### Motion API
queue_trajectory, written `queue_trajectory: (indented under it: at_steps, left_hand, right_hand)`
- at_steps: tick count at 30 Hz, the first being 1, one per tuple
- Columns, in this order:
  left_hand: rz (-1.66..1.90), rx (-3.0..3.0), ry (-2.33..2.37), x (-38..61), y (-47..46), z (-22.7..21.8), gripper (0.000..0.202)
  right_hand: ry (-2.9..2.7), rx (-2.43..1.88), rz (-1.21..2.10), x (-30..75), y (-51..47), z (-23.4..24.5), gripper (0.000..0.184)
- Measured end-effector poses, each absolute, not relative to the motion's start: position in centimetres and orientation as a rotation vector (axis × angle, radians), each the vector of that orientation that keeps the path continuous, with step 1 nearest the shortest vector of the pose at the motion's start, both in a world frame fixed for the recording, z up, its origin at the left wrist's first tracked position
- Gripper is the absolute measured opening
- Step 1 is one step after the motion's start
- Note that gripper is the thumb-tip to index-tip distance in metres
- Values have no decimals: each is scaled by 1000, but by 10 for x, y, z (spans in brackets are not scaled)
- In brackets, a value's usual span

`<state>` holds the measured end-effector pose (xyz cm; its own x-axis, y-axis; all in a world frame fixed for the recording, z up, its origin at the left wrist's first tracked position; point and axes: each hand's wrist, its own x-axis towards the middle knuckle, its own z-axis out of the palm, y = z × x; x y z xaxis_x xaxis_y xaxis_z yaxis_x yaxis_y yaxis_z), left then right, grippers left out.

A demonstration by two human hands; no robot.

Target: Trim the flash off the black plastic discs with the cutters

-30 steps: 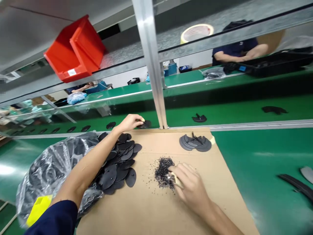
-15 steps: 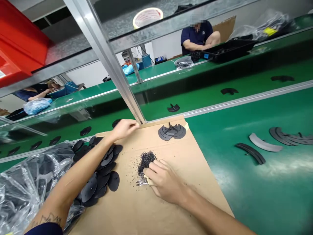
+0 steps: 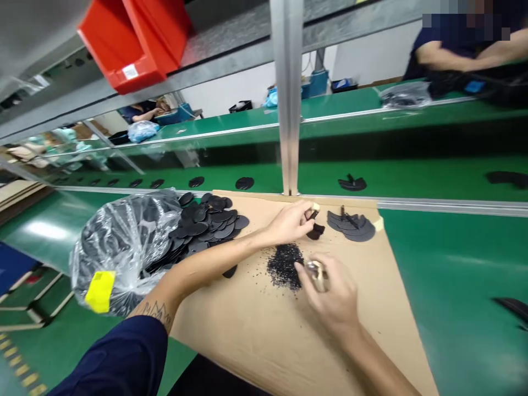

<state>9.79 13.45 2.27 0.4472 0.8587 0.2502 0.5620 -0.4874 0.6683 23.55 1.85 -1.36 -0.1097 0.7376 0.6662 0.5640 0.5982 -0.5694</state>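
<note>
My left hand is closed in a pinch on a small black plastic part, near the far edge of the cardboard sheet. My right hand wraps round a pair of cutting pliers, whose pale handles and metal show between the fingers. Just left of the pliers lies a heap of tiny black plastic bits. Beyond the right hand, fanned black plates rest on the cardboard. A pile of black oval plates lies left of my left hand.
A clear plastic bag with a yellow label sits left of the pile. A metal post rises at the cardboard's far edge. Behind it, black parts lie spaced along the green belt. A red bin stands on the shelf. Co-workers sit opposite.
My view has swung left. My left hand has come from the belt side onto the cardboard, now with a black part in it. The pliers in my right hand have turned and lifted.
</note>
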Motion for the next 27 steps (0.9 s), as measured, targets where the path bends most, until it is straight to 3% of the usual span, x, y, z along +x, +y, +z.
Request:
queue_trajectory:
  at_steps: [3, 8, 12, 16, 18, 27]
  left_hand:
    - [809, 2070, 1178, 65, 89, 17, 11]
    - [719, 1947, 1044, 20, 52, 16, 22]
    - [301, 2462, 1600, -34, 84, 36, 20]
    - [-31, 2414, 2038, -84, 114, 42, 30]
    - [-31, 2401, 2035, -95, 116, 37, 36]
    - [395, 2365, 2017, -95, 101, 45, 23]
  right_hand:
    - [-1667, -1110, 204, 235, 20, -10, 35]
    - [-1991, -920, 215, 232, 21, -14, 13]
    - [-2044, -869, 221, 232, 24, -21, 21]
    - [-2057, -851, 249, 234, 27, -24, 23]
    - [-2066, -840, 236, 234, 28, -24, 24]
    - [-2025, -843, 364, 231, 25, -17, 17]
